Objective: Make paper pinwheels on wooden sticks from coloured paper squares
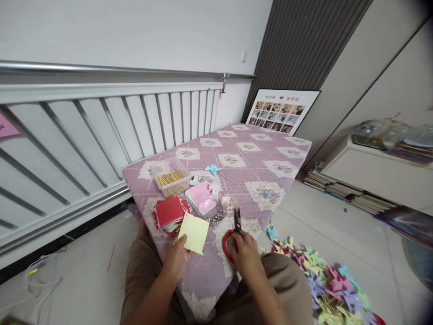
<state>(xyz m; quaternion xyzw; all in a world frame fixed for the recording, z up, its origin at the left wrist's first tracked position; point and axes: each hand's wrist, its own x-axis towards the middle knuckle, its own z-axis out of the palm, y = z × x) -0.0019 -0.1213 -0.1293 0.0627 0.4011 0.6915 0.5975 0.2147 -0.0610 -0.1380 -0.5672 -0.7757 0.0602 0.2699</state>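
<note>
A square of pale yellow paper (pixel 193 233) is pinched in my left hand (pixel 178 257), thumb on top, at the near side of the table. My right hand (pixel 246 255) grips a pair of scissors (pixel 237 220) with red-orange handles; the dark blades point away from me and look slightly parted. Just beyond the yellow sheet lies a stack of red and coloured paper squares (pixel 171 211). Behind it sits a second stack topped with pink paper (pixel 202 197). Small beads (pixel 218 213) and a round tub of little pale pieces (pixel 228 204) are close to the scissors.
A clear plastic box of thin sticks (pixel 171 177) stands at the table's left edge. A blue pinwheel (pixel 214 169) lies beyond the papers on the patterned tablecloth (pixel 248 169). Many coloured pinwheels (pixel 333 282) are heaped on the floor at right. A radiator (pixel 158 119) borders the left.
</note>
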